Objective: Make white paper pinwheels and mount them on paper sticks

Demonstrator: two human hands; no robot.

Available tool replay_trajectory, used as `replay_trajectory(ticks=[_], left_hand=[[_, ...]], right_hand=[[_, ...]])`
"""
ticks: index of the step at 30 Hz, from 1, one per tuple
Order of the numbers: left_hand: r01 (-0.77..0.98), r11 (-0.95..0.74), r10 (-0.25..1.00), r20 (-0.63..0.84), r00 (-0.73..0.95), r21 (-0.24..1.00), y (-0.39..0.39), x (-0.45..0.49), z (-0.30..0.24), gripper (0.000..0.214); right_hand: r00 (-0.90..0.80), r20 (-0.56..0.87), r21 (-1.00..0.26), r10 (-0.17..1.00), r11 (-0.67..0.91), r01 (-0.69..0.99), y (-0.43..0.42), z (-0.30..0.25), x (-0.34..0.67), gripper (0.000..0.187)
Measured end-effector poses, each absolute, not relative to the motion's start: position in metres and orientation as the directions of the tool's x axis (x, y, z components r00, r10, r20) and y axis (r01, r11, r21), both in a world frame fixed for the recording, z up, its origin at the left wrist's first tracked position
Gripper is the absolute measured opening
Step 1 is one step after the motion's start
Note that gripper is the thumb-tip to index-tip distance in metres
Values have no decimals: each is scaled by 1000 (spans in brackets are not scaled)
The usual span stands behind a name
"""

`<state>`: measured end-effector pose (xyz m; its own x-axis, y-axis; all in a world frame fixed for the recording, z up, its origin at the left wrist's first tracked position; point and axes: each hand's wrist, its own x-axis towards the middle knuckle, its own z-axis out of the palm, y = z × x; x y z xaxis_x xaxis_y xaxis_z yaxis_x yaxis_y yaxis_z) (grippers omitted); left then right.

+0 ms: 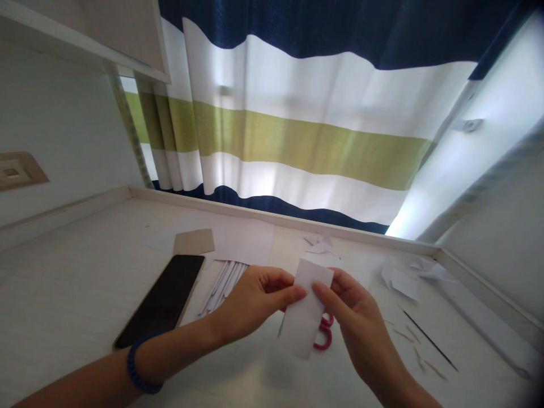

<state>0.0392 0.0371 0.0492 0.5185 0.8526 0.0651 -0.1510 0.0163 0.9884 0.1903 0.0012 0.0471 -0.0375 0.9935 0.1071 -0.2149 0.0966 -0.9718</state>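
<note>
A narrow white piece of paper (306,317) is held up over the desk between both hands. My left hand (259,297) pinches its left edge, thumb on the near face and fingers behind. On the opposite edge, my right hand (351,303) grips it the same way, with its thumb pressed on the front. Scissors with red handles (324,334) lie under and behind the paper, their blades mostly hidden. Rolled or folded white paper strips (223,286) lie in a bundle beyond my left hand.
A black phone (164,300) lies left of the strips, near a beige card (194,241) and white sheets (246,232). Paper scraps (321,243) sit at the back; more scraps (399,280), a thin dark stick (428,338) and several short wooden pieces (436,369) are on the right.
</note>
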Motion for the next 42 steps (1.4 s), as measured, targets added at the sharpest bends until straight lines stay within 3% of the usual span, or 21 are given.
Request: replay_trajectory(ticks=[9, 16, 23, 26, 29, 35, 39, 42], left_hand=[[-147, -58, 802, 134, 581, 987, 41, 38, 49, 29], [-135, -71, 882, 126, 454, 988, 46, 36, 48, 25], [-102, -127, 909, 157, 386, 987, 53, 32, 47, 25], [-106, -113, 919, 145, 367, 988, 55, 31, 48, 24], [-100, -102, 925, 132, 356, 990, 56, 30, 49, 26], [-134, -61, 931, 104, 350, 989, 58, 30, 53, 31], [-125, 40, 895, 21, 445, 991, 56, 32, 55, 37], [-96, 131, 830, -56, 556, 987, 53, 33, 54, 29]], right_hand=[[-1, 69, -975, 998, 67, -213, 3, 47, 195, 17], [94, 44, -975, 995, 63, -212, 9, 47, 202, 33], [62, 161, -984, 985, 156, 86, 10, 62, 219, 34], [11, 192, -972, 981, 189, 139, 8, 68, 223, 40], [-41, 176, -966, 983, 181, 186, 7, 72, 226, 34], [50, 173, -976, 984, 165, 139, 10, 74, 230, 27], [83, 183, -975, 980, 170, 146, 12, 75, 231, 29], [170, 339, -904, 925, 270, 333, 12, 71, 231, 26]])
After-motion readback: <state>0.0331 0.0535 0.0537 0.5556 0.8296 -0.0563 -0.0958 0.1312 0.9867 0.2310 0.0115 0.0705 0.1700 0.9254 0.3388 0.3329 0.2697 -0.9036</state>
